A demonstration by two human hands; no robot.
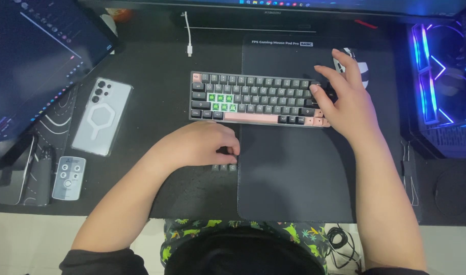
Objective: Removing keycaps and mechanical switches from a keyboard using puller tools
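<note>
While the left hand (205, 145) lies curled on the dark mat, its fingers bend down over a few small loose keycaps (223, 166) that sit in a short row just under the fingertips; one dark piece seems to be between the fingertips, but I cannot tell if the hand really grips it. The right hand (345, 99) is spread with relaxed fingers and grasps nothing; it rests on the right end of the keyboard (253, 99), with the index finger on a key near the top right corner.

The keyboard is a compact one with grey keys, a pink space bar, some pink keys at the corners, and a group of green lit places on its left part. It lies just ahead of the left hand and under the right one. Below the right hand and forearm is a dark mouse pad (294, 173), and just beyond the right fingertips a mouse (362, 69) shows partly.

Further to the left of the left hand, on the worktop (156, 66), a phone (103, 116) in a clear case lies face down, and near it a small grey remote control (69, 177). A white cable end (188, 38) lies ahead of the keyboard.
</note>
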